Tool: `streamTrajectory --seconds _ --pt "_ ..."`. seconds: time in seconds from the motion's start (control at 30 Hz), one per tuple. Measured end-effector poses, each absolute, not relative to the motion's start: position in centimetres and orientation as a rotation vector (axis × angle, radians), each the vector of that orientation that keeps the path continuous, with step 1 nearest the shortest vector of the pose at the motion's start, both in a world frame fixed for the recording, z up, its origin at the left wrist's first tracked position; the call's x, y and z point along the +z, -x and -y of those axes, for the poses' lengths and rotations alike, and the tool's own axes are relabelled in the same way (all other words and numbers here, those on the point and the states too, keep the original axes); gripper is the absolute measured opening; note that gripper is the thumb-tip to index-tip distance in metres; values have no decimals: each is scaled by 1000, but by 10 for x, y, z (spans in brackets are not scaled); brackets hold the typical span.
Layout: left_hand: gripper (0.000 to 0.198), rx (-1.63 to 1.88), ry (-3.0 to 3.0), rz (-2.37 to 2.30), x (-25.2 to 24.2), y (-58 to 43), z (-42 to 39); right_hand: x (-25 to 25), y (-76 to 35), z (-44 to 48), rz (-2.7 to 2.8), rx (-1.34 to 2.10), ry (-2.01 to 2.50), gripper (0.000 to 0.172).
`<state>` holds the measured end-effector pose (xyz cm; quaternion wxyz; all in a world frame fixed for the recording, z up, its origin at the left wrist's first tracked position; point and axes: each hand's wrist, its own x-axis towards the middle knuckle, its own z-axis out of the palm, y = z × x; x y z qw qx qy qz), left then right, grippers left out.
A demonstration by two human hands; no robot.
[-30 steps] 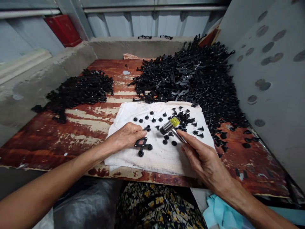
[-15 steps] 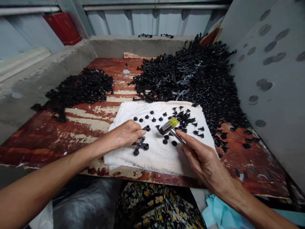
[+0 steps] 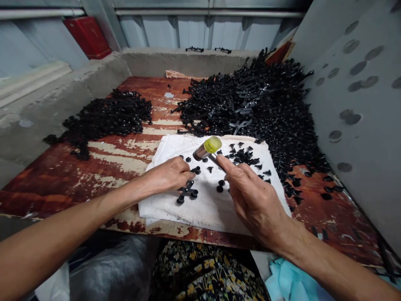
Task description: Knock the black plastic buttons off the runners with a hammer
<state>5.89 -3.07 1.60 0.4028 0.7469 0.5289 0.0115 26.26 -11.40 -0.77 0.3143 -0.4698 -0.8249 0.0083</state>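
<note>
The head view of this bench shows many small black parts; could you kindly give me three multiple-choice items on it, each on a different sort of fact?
1. Where does the cross-shaped black plastic piece lie?
A) on the bare red board
B) on the concrete ledge
C) on the white cloth

2. What colour is the end cap of the small hammer?
A) yellow
B) red
C) blue

3. What is the right hand doing?
A) lying flat and empty
B) holding the hammer's handle in its fingers
C) gripping the cross-shaped piece

1 C: the piece rests on the cloth.
2 A: the cap shows yellow at the hammer's end.
3 B: the fingers close on the thin metal handle.
</note>
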Motion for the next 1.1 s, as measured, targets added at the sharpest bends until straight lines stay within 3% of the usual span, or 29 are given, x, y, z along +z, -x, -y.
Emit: streamTrajectory --seconds 0.33,0.5,0.7,0.97,1.1 --pt "32 59 -1833 -1328 10 -55 30 1 -262 118 2105 -68 1185 70" --pt "35 15 -1817 -1321 10 -55 29 -6 -264 116 2293 -122 1260 59" --pt "33 19 -1817 -1326 13 -58 31 -4 -264 115 2219 -88 1206 57" --pt "33 5 -1859 -1334 4 -53 28 -7 -263 111 2271 55 1334 60" --pt "32 42 -1932 -1235 9 -54 32 7 -261 98 2055 403 1377 45"
